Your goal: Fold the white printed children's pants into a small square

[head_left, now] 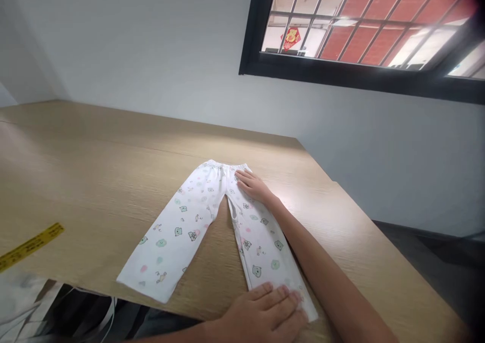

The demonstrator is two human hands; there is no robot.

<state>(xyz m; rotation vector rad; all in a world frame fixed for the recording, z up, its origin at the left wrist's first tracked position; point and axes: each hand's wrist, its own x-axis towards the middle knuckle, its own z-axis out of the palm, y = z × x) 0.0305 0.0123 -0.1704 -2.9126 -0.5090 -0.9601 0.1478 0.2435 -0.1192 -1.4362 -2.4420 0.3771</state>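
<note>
pants [178,232]: one pair, white with small animal print, flat on table [94,171], legs spread toward us | left hand [265,310] flat on near right cuff | right hand [253,185] flat at far waistband | one yellow ruler [30,245] left

A single head-worn camera looks forward and down across a wooden table [94,171], tilted so the tabletop slopes from the upper left of the frame to the lower right. The near edge runs along the bottom (close to the wearer), while a grey wall [151,45] and barred window [364,30] fill the upper frame.
</note>
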